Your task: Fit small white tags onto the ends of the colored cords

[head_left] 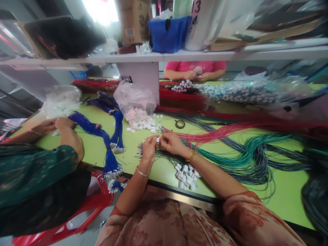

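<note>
A small white plastic connector (158, 140) sits between the fingertips of my left hand (149, 149), which is closed on it. My right hand (173, 143) is pinched just beside the connector; whatever its fingers hold is too small to make out. Bundles of red wires (220, 132), green wires (230, 155) and dark wires (258, 171) run off to the right, with metal-tipped ends near my hands. Under my right forearm lies a pile of finished-looking white connectors (186, 177) with wires. Loose white connectors (139, 119) spill from a clear plastic bag (135, 95) beyond my hands.
A roll of dark tape (179, 124) lies behind my right hand. Blue wire bundles (109, 143) are on the left, beside a co-worker's hands (64, 124). Overhead runs a shelf (102, 60) with a blue bin (167, 36). Another person (196, 68) works across the table.
</note>
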Demonstrator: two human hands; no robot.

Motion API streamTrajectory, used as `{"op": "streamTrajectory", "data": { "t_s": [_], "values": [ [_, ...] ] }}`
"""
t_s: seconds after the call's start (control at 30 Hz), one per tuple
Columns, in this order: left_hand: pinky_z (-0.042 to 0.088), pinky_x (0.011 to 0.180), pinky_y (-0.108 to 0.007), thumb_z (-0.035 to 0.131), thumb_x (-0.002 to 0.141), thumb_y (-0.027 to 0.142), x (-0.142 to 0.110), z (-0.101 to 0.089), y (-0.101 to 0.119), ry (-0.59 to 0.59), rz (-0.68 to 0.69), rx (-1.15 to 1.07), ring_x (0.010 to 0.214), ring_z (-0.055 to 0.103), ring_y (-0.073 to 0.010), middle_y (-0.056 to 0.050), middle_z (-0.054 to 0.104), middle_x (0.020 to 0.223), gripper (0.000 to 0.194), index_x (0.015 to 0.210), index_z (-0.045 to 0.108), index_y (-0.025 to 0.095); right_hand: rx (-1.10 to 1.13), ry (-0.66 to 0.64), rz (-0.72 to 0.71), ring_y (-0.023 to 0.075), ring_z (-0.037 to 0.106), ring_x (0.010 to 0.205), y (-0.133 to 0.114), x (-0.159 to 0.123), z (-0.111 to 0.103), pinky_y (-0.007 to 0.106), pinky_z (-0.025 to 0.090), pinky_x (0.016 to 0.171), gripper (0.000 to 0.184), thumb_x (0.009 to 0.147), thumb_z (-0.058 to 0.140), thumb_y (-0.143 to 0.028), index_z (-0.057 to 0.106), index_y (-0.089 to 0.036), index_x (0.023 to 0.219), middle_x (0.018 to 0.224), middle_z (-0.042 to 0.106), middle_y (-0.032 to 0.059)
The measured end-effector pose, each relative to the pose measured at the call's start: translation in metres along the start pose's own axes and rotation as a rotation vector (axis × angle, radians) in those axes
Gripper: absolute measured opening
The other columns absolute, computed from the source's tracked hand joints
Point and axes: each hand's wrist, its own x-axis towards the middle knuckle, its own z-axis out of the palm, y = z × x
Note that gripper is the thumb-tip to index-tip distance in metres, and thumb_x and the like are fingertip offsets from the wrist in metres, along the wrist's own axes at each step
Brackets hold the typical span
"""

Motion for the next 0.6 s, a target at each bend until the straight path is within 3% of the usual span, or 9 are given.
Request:
{"op": "streamTrajectory", "data": {
  "t_s": [0.13, 0.23, 0.37, 0.47, 0.6],
  "values": [
    [0.035, 0.051, -0.019, 0.073, 0.064, 0.026, 0.003, -0.007, 0.011, 0.019, -0.047, -0.04, 0.053, 0.049, -0.0062, -0.003, 0.065, 0.066, 0.02, 0.078, 0.072, 0.012, 0.129, -0.06, 0.113, 0.0103, 0.046, 0.059, 0.017, 0.017, -0.015, 0.021, 0.034, 0.057, 0.027, 0.086, 0.047, -0.034, 0.059, -0.014, 0.073, 0.065, 0.057, -0.0002],
    [0.036, 0.049, -0.019, 0.071, 0.062, 0.022, 0.007, -0.011, 0.017, 0.051, -0.06, -0.059, 0.054, 0.05, -0.0069, -0.004, 0.066, 0.066, 0.018, 0.075, 0.072, 0.011, -0.053, -0.175, 0.13, 0.0108, 0.047, 0.061, 0.031, 0.029, -0.017, 0.021, 0.032, 0.058, 0.019, 0.081, 0.055, -0.03, 0.062, -0.014, 0.075, 0.069, 0.061, 0.001],
    [0.036, 0.049, -0.019, 0.07, 0.061, 0.02, 0.01, -0.014, 0.02, 0.052, -0.08, -0.053, 0.053, 0.05, -0.0069, -0.004, 0.066, 0.065, 0.016, 0.074, 0.071, 0.011, -0.327, -0.344, 0.063, 0.012, 0.047, 0.063, 0.042, 0.034, -0.005, 0.022, 0.029, 0.059, 0.009, 0.075, 0.061, -0.024, 0.065, -0.016, 0.076, 0.073, 0.064, 0.0028],
    [0.036, 0.049, -0.019, 0.07, 0.061, 0.021, 0.008, -0.015, 0.021, 0.049, -0.079, -0.035, 0.053, 0.05, -0.0069, -0.005, 0.066, 0.066, 0.017, 0.075, 0.072, 0.011, -0.334, -0.369, 0.026, 0.0123, 0.048, 0.064, 0.044, 0.033, 0.0, 0.022, 0.029, 0.06, 0.013, 0.08, 0.054, -0.022, 0.065, -0.016, 0.074, 0.072, 0.064, 0.0028],
    [0.034, 0.049, -0.019, 0.071, 0.062, 0.025, 0.005, -0.013, 0.023, 0.037, -0.047, 0.016, 0.054, 0.049, -0.0068, -0.004, 0.067, 0.067, 0.019, 0.076, 0.073, 0.012, -0.403, -0.321, -0.006, 0.014, 0.049, 0.069, 0.045, 0.033, -0.011, 0.024, 0.027, 0.061, 0.016, 0.081, 0.051, -0.024, 0.063, -0.016, 0.074, 0.079, 0.064, 0.0054]
  ]
}}
